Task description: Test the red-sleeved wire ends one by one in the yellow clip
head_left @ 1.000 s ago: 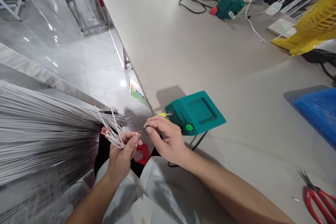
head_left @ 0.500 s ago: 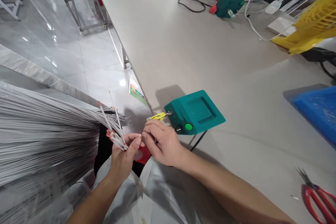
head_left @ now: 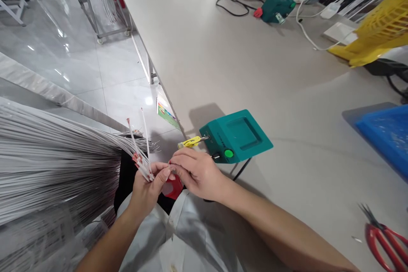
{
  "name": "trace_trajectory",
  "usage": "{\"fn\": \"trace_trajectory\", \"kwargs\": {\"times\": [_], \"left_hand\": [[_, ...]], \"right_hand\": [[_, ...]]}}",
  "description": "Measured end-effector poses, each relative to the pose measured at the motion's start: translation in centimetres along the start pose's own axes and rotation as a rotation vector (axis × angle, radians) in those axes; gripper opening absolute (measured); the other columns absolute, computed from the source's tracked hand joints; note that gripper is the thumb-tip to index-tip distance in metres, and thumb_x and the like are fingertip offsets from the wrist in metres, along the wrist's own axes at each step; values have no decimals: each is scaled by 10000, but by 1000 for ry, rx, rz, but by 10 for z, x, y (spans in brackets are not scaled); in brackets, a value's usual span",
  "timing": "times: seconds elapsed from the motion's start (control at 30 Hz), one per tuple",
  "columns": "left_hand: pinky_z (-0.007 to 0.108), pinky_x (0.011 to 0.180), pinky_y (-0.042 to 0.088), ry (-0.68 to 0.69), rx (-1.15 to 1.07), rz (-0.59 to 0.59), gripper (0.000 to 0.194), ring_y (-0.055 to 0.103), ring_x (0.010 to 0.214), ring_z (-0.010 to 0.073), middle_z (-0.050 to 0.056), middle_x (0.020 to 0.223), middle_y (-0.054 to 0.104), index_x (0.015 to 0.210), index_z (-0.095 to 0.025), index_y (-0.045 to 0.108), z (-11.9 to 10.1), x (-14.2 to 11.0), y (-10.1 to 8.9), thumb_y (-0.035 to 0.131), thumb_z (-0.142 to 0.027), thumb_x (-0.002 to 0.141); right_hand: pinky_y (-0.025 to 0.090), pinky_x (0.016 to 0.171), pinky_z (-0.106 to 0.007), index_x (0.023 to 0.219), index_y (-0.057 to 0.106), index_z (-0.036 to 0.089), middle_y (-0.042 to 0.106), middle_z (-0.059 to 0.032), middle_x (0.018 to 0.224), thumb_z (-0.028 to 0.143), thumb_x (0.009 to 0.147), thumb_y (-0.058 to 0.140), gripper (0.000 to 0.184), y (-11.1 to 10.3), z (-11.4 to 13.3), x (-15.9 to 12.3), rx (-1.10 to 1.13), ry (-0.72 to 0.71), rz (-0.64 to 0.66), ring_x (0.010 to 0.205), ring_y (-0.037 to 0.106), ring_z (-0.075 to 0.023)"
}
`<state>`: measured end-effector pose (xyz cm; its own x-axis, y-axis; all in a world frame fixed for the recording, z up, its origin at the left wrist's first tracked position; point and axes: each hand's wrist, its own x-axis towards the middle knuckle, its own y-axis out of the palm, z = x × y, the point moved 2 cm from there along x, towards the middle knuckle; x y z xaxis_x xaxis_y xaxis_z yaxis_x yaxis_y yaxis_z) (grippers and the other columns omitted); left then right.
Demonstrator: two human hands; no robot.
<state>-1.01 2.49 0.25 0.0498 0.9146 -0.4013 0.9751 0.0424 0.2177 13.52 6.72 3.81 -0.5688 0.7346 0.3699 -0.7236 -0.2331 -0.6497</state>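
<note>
White wires, small bunch: slim, pale, with red to copper-coloured ends; most ends sit clustered, while two stand up higher and apart. Location: in the left hand, in front of the person's lap, just off the tabletop edge. Left fingers narrow, closed on the bunch. Right hand meets it at a small reddish wire tip; right fingers narrow, thumb and forefinger pinching there. Finer strand detail too small to tell.

Handling, as judged: brace the wire close below its tip with the left thumb, work the tip with light, even pressure, and align the fine strands so none splay or snap. A loose left grip would let the bunch fan out.

Beyond the right hand, a yellow tool joins a green device with a bright green button, on the tabletop. To the left, a large mass of pale strands. Right side: red-handled cutters, tips apart, and a blue tray farther back
</note>
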Motion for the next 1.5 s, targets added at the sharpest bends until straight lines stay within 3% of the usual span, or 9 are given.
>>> {"fn": "trace_trajectory", "kwargs": {"times": [0.2, 0.37, 0.47, 0.67, 0.8, 0.9, 1.1, 1.27, 1.5], "left_hand": [[233, 576, 455, 174, 285, -51, 133, 579, 613, 138, 40, 682, 667, 777, -155, 690, -7, -2, -2, 640, -271, 735], [219, 519, 438, 216, 320, -164, 101, 555, 545, 128, -6, 534, 579, 757, -174, 686, -9, -5, 3, 633, -257, 735], [203, 452, 400, 184, 246, -202, 132, 507, 480, 101, -11, 537, 581, 781, -173, 665, -10, -6, 3, 627, -294, 748], [189, 413, 377, 109, 138, -170, 198, 469, 439, 72, 4, 648, 646, 839, -164, 639, -8, -5, -1, 648, -333, 737], [181, 389, 357, 114, 136, -75, 197, 373, 366, 39, -29, 551, 569, 791, -144, 652, -4, -4, 1, 666, -328, 722], [174, 374, 326, 95, 121, -81, 203, 361, 367, 40, -35, 530, 552, 792, -146, 653, -1, -3, 3, 658, -338, 727], [174, 358, 311, 63, 107, -95, 324, 380, 390, 41, 51, 716, 682, 985, -129, 609, -3, 4, 2, 634, -351, 751], [183, 360, 305, 106, 95, -6, 492, 353, 360, 27, 47, 758, 691, 1242, -170, 500, -6, 14, 7, 590, -338, 788], [192, 358, 307, 132, 83, -5, 471, 374, 368, 34, 62, 770, 698, 1219, -163, 523, -11, 21, 18, 593, -334, 785]], "right_hand": [[382, 520, -234, 732, 566, 151, 577, -54, 702, 151, 785, 432, 144, -4, 8, 2, -185, 160, 154, 613, 531, -137], [359, 398, -199, 653, 510, 164, 483, 31, 536, 291, 769, 466, 177, 5, -2, 4, 670, 721, 255, 412, 459, -82], [343, 337, -189, 663, 506, 154, 471, 48, 531, 352, 716, 515, 205, 9, -5, 4, 1045, 903, 319, 337, 438, -65], [425, 439, -200, 937, 562, 159, 583, 6, 695, 304, 790, 536, 208, 1, -2, 2, 470, 552, 15, 463, 508, -75], [459, 589, -219, 875, 591, 164, 631, -45, 782, 185, 838, 473, 126, 2, 3, 0, 85, 154, 32, 681, 582, -120], [404, 512, -234, 738, 579, 155, 597, -46, 690, 165, 839, 431, 179, -1, 7, 0, -261, -13, 76, 604, 553, -129], [460, 647, -307, 873, 619, 151, 644, -84, 817, 208, 848, 460, 170, -34, 6, 2, -566, -48, -40, 747, 592, -188], [405, 890, -497, 1139, 546, 101, 612, -155, 1040, 132, 853, 465, 300, -46, -11, 0, -778, -8, 153, 1048, 524, -302], [321, 959, -587, 902, 641, 148, 636, -126, 825, -15, 780, 391, 323, -49, -17, 18, -662, -41, 232, 998, 528, -325]]}}
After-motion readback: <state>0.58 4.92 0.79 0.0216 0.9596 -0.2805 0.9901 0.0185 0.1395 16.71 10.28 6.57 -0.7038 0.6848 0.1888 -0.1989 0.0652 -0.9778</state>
